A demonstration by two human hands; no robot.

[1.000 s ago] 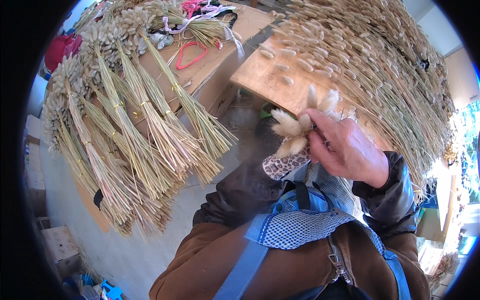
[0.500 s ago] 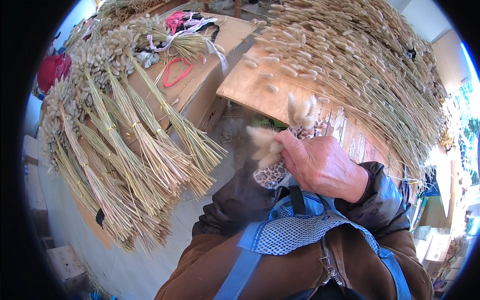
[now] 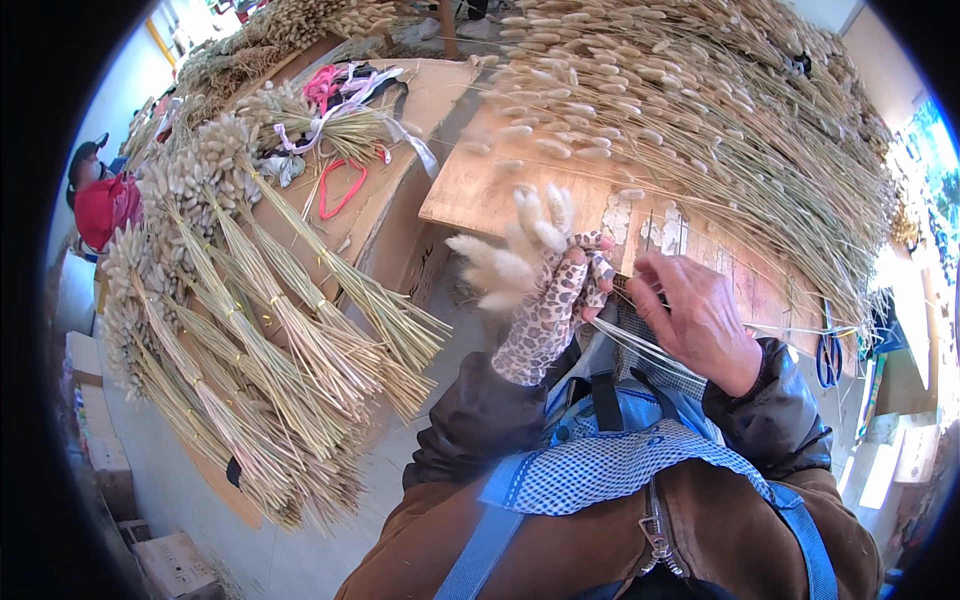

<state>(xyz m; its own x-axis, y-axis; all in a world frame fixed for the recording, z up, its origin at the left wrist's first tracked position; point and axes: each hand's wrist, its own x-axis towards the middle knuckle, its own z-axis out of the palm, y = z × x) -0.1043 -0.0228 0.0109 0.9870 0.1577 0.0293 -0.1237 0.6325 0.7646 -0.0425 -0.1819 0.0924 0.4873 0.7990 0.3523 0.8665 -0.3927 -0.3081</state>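
My left hand (image 3: pixel 555 310), in a leopard-print fingerless glove, is closed around a small bunch of dried bunny-tail grass. The fluffy cream heads (image 3: pixel 515 250) stick out above and left of the glove. Below it, the thin pale stems (image 3: pixel 645 345) slant down to the right over my lap. Bare and just right of the glove, my right hand (image 3: pixel 700 315) has bent fingers spread a little apart, and no stem shows in its grasp. A wooden board (image 3: pixel 500 195) lies beyond both hands, with a large heap of loose bunny-tail grass (image 3: pixel 720 150) on it.
Tied bundles of bunny-tail grass (image 3: pixel 290 310) lie on cardboard at left. A pink band (image 3: pixel 342 188) and cloth strips (image 3: pixel 350 105) lie behind them. Blue-handled scissors (image 3: pixel 829 355) are at the board's right edge. Far left, a person in red (image 3: pixel 105 205) is partly visible.
My right hand has moved off the grass heads to the right and opened. The gloved left hand, mostly hidden before, now shows with the bunch, farther left. The whole view has shifted slightly.
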